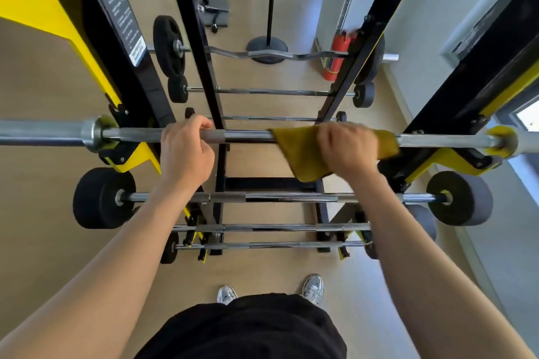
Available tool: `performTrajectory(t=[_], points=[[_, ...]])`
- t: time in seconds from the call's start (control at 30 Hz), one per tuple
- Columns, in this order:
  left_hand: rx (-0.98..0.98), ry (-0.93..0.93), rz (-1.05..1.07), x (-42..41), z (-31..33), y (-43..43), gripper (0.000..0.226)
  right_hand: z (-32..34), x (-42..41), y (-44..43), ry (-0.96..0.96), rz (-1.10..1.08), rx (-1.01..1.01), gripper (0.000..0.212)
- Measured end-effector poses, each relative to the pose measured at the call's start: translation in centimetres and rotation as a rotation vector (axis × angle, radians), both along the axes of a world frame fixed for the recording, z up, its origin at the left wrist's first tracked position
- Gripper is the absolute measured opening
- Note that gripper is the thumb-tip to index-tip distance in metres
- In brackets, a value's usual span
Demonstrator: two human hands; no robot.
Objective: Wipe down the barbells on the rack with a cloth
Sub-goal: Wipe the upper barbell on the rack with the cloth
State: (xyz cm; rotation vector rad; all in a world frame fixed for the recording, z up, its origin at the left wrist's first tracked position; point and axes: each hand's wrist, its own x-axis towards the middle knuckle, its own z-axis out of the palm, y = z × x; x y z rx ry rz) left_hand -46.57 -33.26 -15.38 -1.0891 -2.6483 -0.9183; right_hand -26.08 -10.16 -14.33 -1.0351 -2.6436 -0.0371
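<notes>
The top barbell (248, 136) lay across the yellow-and-black hooks of the rack (466, 96); the left hand (186, 148) had its fingers curled over the bare bar left of centre, gripping it; the right hand (347, 148) clamped a mustard cloth (300, 151) round the bar right of centre, a corner of the cloth hanging below; the lower barbells (277, 197) sat beneath on the rack; beyond stood a fan (267, 48) and a red fire extinguisher (335, 58).
</notes>
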Motion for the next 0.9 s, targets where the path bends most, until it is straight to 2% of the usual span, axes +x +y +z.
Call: performTrajectory(t=[0.07, 0.13, 0.2, 0.27, 0.3, 0.4, 0.5, 0.57, 0.6, 0.7, 0.77, 0.83, 0.9], points=[[-0.023, -0.009, -0.038, -0.2, 0.5, -0.4, 0.039, 0.4, 0.1, 0.5, 0.045, -0.153, 0.006, 0.05], [-0.028, -0.043, -0.064, -0.9, 0.8, -0.6, 0.04, 0.8, -2.2, -1.4, 0.013, -0.214, -0.036, 0.057], [-0.013, -0.079, -0.084, -1.5, 0.9, -0.7, 0.039, 1.2, -5.4, -4.8, -0.053, -0.08, -0.071, 0.055], [0.015, -0.086, -0.101, -1.7, 0.9, -0.6, 0.033, 0.4, -8.6, -9.5, -0.107, 0.157, -0.054, 0.029], [0.028, -0.085, -0.102, -1.7, 1.0, -0.6, 0.03, -0.2, -10.2, -12.0, -0.114, 0.234, -0.011, 0.025], [0.029, -0.097, -0.061, -1.8, 1.3, -0.3, 0.027, -1.6, -12.6, -14.6, -0.055, 0.354, 0.078, 0.038], [-0.03, -0.05, -0.023, -1.4, 1.3, 0.4, 0.034, -1.7, -10.6, -11.4, -0.067, 0.466, 0.087, 0.06], [-0.087, 0.001, 0.003, -1.0, 1.1, 0.8, 0.041, -1.7, -7.5, -8.4, -0.075, 0.404, 0.087, 0.069], [-0.127, 0.029, 0.01, -0.8, 1.0, 1.0, 0.045, -1.9, -5.5, -6.7, -0.051, 0.353, 0.127, 0.067], [-0.324, 0.115, 0.026, 0.1, 0.8, 1.5, 0.056, -2.8, 1.5, -1.2, 0.013, 0.111, 0.205, 0.049], [-0.412, 0.119, 0.012, 0.9, 0.8, 2.0, 0.056, -3.1, 3.7, 0.5, 0.056, -0.027, 0.205, 0.036], [-0.357, 0.073, -0.046, 1.4, 0.7, 2.8, 0.047, -3.2, 2.4, -0.5, 0.098, -0.165, 0.17, 0.028], [-0.191, 0.007, -0.135, 2.0, 0.7, 3.8, 0.041, -3.0, -0.5, -3.5, 0.063, -0.149, 0.137, 0.035]])
